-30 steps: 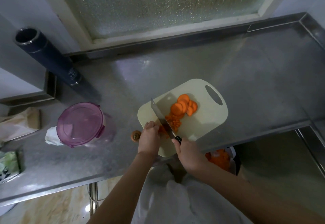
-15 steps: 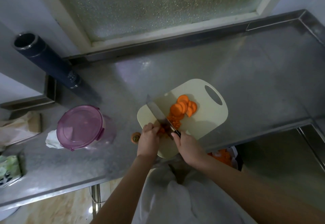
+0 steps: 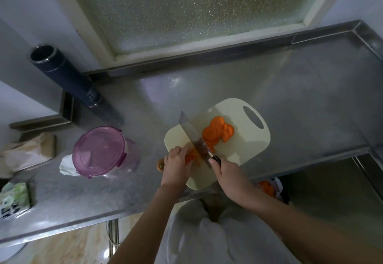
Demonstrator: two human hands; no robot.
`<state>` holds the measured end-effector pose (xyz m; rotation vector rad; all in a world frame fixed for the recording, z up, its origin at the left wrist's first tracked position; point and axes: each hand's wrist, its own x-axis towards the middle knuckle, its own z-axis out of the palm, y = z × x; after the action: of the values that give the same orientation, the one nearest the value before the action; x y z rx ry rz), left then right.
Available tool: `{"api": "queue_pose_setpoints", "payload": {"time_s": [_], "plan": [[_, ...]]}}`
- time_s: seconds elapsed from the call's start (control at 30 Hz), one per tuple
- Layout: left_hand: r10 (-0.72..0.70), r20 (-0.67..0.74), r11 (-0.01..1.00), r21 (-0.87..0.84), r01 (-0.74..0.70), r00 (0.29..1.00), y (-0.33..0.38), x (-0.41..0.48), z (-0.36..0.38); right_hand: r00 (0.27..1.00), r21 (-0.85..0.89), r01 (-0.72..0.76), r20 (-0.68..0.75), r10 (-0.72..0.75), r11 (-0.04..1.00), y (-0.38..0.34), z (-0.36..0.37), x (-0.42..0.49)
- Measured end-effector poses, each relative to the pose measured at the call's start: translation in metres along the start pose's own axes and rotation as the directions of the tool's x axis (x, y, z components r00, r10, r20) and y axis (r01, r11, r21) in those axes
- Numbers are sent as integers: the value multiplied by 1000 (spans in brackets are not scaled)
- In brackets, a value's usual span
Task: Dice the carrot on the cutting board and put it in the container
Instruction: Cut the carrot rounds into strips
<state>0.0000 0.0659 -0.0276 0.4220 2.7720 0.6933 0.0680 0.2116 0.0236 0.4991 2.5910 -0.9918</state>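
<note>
**Knife set against carrot on the cream board**

A cream plastic cutting board with an oval handle hole [image 3: 238, 147] lies on the grey steel table [image 3: 290, 98]. At the board's near-left part, the left hand [image 3: 176, 165] curls its fingers over a small heap of orange carrot pieces [image 3: 194, 156], holding them down. At the board's near edge, the right hand [image 3: 228, 173] is wrapped round the dark handle of a broad steel knife [image 3: 191, 134]. Its blade slants across the board just beside the left fingers. Round orange carrot slices [image 3: 217, 132] overlap at the board's middle, right of the blade. A clear round container with a purple clip lid [image 3: 99, 151] stands well left of the board, its lid on. An orange carrot stub [image 3: 160, 164] lies just off the board's left edge.
</note>
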Motion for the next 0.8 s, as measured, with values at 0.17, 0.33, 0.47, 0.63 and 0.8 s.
{"api": "queue_pose_setpoints", "payload": {"time_s": [0.17,0.33,0.47,0.63,0.8], "plan": [[-22,-4,1000,-17,22,1000,-2,-3,4,999,-18,35,19,-35,999,-1,6,-6],[-24,-31,999,-25,23,999,-1,-1,3,999,-40,1,44,1,999,-1,12,-8],[-63,-42,997,-40,62,997,-1,-1,6,999,-178,-15,29,21,984,-4,17,-8],[-94,-59,993,-81,89,994,-2,0,10,998,-184,-30,42,38,983,-8,25,-6],[-118,-62,987,-115,110,991,-1,0,10,999,-220,-27,24,33,975,-9,36,3]]}}
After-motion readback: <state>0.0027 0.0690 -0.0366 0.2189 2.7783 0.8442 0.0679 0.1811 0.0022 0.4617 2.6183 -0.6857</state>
